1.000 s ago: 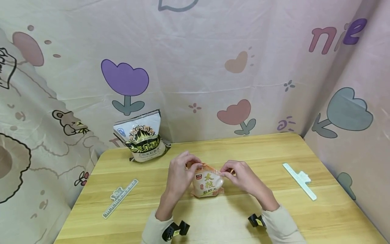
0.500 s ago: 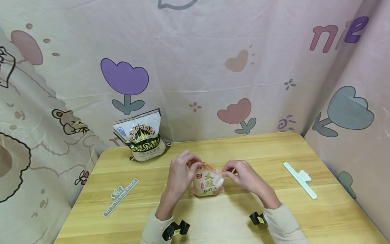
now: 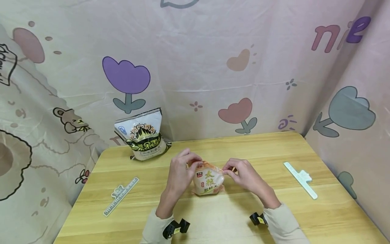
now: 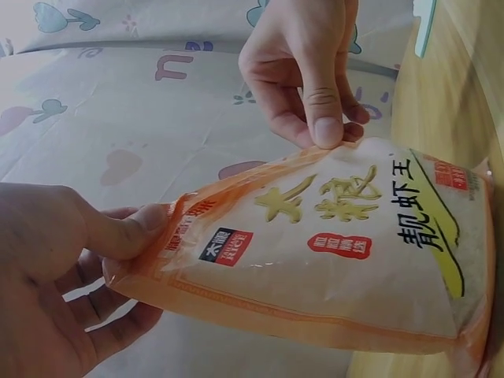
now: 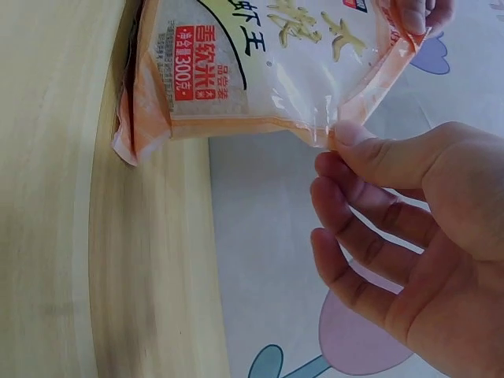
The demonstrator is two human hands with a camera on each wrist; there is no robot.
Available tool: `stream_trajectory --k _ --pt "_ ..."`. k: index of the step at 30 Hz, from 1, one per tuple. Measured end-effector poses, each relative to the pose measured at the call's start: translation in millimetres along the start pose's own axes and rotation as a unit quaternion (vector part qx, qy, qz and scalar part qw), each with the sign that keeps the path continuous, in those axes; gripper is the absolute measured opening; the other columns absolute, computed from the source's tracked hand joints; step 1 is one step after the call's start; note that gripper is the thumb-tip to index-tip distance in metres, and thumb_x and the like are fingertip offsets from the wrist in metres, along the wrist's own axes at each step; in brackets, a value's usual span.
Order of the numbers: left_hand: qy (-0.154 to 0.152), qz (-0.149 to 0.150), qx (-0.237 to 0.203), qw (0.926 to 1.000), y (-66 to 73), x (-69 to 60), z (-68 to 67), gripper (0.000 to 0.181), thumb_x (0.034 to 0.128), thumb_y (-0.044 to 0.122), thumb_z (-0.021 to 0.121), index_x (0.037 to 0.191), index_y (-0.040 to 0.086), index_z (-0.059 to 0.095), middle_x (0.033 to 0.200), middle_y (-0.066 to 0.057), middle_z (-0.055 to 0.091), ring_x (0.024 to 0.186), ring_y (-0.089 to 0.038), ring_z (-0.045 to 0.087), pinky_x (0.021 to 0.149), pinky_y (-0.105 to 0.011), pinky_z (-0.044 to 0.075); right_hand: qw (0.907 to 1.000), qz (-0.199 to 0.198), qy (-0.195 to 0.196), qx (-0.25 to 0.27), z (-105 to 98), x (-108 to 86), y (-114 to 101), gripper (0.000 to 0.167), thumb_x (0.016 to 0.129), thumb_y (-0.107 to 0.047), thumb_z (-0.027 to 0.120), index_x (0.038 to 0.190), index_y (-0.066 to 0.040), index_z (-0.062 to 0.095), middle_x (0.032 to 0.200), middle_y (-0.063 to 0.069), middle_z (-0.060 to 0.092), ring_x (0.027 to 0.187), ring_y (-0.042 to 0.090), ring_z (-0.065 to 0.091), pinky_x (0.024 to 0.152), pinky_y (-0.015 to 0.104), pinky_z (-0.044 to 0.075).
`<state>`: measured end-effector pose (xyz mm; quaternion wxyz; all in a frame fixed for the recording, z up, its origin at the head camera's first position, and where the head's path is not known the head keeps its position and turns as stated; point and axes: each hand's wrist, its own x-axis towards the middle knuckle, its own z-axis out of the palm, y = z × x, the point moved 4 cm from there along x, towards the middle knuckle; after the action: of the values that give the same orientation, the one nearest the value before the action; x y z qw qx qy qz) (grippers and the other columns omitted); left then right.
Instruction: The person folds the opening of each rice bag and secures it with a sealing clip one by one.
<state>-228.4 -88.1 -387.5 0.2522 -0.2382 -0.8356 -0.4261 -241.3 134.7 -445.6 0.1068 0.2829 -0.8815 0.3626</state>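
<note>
A small orange-and-white bag of rice [image 3: 208, 181] stands on the table between both hands, its bottom touching the wood. My left hand [image 3: 181, 171] pinches the top left corner between thumb and fingers; the left wrist view shows the thumb [image 4: 150, 220] pressed on the orange film. At the opposite upper corner my right hand [image 3: 245, 174] pinches the bag's edge with thumb and index finger. Its other fingers [image 5: 354, 279] are loosely bent and off the bag, as the right wrist view shows. The bag's back is hidden.
A larger white-and-black rice bag [image 3: 145, 137] stands at the table's back left. A ruler-shaped clip [image 3: 121, 196] lies on the left, and a pale green clip [image 3: 301, 179] on the right. A printed cloth [image 3: 182, 74] hangs behind the table [image 3: 146, 193].
Both hands keep their pinch on the bag of rice. The right hand has shifted very slightly to the right and up; the view itself moved a little.
</note>
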Motion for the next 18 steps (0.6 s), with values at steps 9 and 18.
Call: stream_trajectory --k 9,18 --pt "0.014 0.027 0.003 0.9995 -1.8 4.1 4.7 0.015 0.0788 -0.006 0.084 0.084 0.006 0.078 0.076 0.003 0.057 0.068 -0.009 0.053 0.057 -0.025 0.048 0.9996 -0.005 0.027 -0.008 -3.2 2.4 2.5 0.008 0.089 -0.002 0.078 0.089 -0.009 0.075 0.085 -0.006 0.069 0.076 0.008 0.064 0.068 0.025 0.057" --pt "0.009 0.023 -0.002 0.9997 -1.9 0.5 5.7 0.017 0.0769 -0.008 0.085 0.083 0.006 0.077 0.078 0.002 0.059 0.069 -0.009 0.055 0.057 -0.028 0.051 0.9999 0.017 0.001 -0.003 -8.3 -2.0 4.7 0.004 0.092 -0.011 0.078 0.09 -0.011 0.075 0.085 -0.011 0.068 0.077 0.005 0.062 0.069 0.028 0.057"
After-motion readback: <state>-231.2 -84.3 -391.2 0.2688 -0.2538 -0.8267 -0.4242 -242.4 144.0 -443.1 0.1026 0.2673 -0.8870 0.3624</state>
